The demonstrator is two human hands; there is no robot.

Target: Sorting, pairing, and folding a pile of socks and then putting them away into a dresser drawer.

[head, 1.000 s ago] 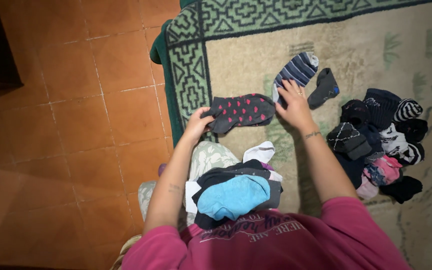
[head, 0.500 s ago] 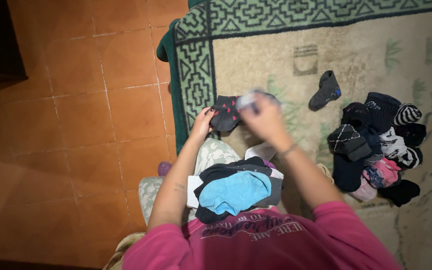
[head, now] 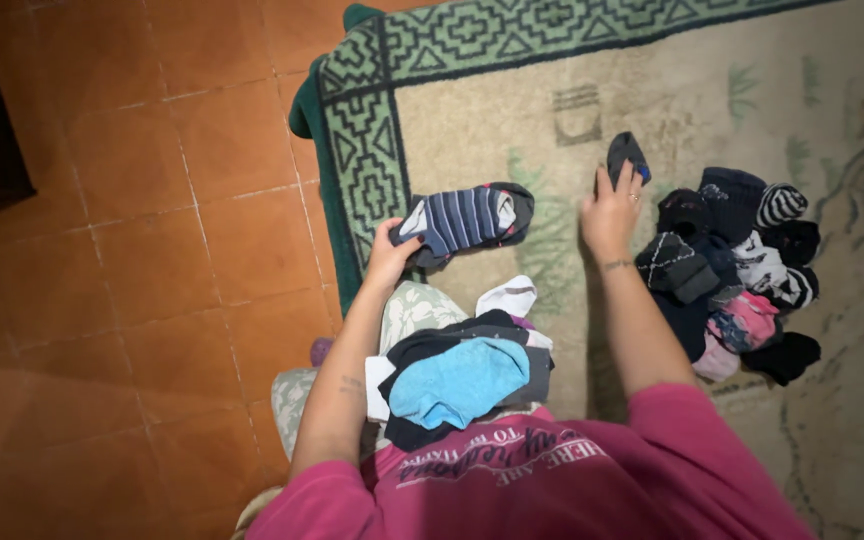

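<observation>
My left hand [head: 389, 256] rests on the end of a striped grey and dark blue sock [head: 464, 218] that lies flat on the beige rug [head: 512, 120], on top of a darker sock. My right hand [head: 610, 212] reaches to a small dark sock [head: 626, 153] on the rug, fingertips touching its lower end. In my lap sits a stack of socks with a light blue sock [head: 458, 381] on top. A white sock [head: 509, 297] pokes out just beyond the stack.
A heap of mixed dark, striped and pink socks [head: 742, 265] lies on the rug to the right of my right hand. The rug has a green patterned border [head: 367, 130]. Orange floor tiles [head: 132, 220] spread to the left.
My right hand carried the striped sock over onto the dotted dark sock by my left hand, then moved back right to the small dark sock. The view shifted slightly.
</observation>
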